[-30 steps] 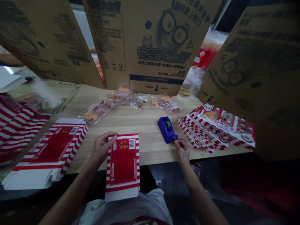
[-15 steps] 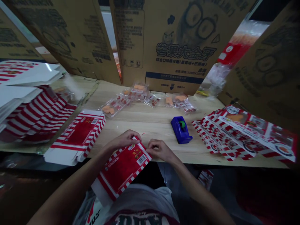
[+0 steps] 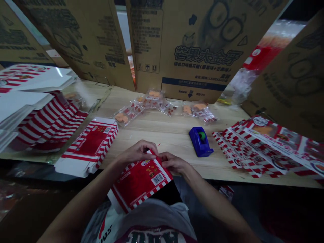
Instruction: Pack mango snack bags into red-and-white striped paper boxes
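A red box with striped edges and a barcode (image 3: 141,180) lies tilted over my lap at the table's front edge. My left hand (image 3: 139,152) is closed on its upper edge, thumb on the near face. At the box's upper right corner my right hand (image 3: 173,162) pinches the end, its fingertips close to those of the left. Whether a small piece of tape is between the fingers I cannot tell. Ahead to the right stands a blue tape dispenser (image 3: 201,141) with a green core, apart from both hands.
Flat red-striped boxes (image 3: 88,141) are stacked at left, beside larger white and striped cartons (image 3: 50,125). Clear sachets (image 3: 152,101) lie along the back. More printed boxes (image 3: 268,145) fan out at right. Tall brown cardboard boxes (image 3: 149,40) wall off the far side.
My right hand has moved in from beside the box onto its upper right corner, closer to my left hand. The view has shifted slightly left.
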A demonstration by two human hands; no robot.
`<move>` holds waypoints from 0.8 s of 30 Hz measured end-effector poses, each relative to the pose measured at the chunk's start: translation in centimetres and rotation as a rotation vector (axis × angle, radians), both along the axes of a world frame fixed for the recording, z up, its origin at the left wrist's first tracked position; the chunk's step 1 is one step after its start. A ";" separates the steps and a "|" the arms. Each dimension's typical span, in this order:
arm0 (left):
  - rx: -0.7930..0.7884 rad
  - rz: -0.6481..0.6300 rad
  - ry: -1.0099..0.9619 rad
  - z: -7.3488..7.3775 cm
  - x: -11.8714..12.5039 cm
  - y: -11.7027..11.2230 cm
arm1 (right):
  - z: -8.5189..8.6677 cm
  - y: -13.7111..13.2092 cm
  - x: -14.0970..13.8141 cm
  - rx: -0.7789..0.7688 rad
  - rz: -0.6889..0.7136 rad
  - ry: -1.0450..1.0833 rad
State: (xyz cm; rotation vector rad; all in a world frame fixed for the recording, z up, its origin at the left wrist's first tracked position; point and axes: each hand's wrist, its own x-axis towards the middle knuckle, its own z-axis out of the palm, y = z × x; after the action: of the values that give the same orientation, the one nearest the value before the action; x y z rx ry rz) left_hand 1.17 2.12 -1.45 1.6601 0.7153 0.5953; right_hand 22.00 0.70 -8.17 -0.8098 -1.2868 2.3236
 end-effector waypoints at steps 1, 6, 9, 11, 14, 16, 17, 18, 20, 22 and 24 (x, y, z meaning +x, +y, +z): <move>0.009 0.003 -0.022 0.3 -0.1 0.0 | -0.1 -0.1 -0.3 -0.075 0.019 0.058; -0.056 0.570 -0.134 -1.0 -2.6 -0.8 | -0.4 2.1 -0.9 -0.109 -0.241 0.140; -0.076 1.126 -0.272 -3.9 -4.8 -2.9 | -0.6 4.4 -0.5 -0.016 -0.269 0.071; -0.019 1.329 -0.216 -5.9 -5.8 -5.0 | -1.0 5.3 -0.4 0.092 -0.184 -0.015; 0.208 1.347 0.211 -8.3 -6.2 -8.5 | -1.9 6.2 -1.3 0.299 -0.003 -0.108; 0.456 1.196 0.530 -9.0 -5.8 -10.2 | -2.4 7.1 -2.5 0.477 0.119 -0.163; 0.557 1.076 0.652 -9.1 -5.5 -10.6 | -2.4 7.9 -3.4 0.581 0.184 -0.191; 0.620 0.932 0.742 -9.0 -5.0 -10.7 | -2.4 8.8 -4.4 0.691 0.238 -0.234; 0.631 0.630 0.859 -8.4 -4.1 -10.0 | -2.2 11.0 -6.8 0.894 0.256 -0.353; 0.563 0.408 0.937 -7.6 -3.4 -8.2 | -1.9 13.5 -9.9 1.032 0.128 -0.490; 0.492 0.266 0.993 -7.1 -3.1 -6.1 | -1.5 16.1 -13.0 1.109 -0.053 -0.608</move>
State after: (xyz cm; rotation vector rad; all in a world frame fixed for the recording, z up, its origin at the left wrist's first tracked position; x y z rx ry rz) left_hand -1.90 -3.98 -8.57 2.3433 1.6129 0.0715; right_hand 8.97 16.75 -9.72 -1.0775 -2.3615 0.9610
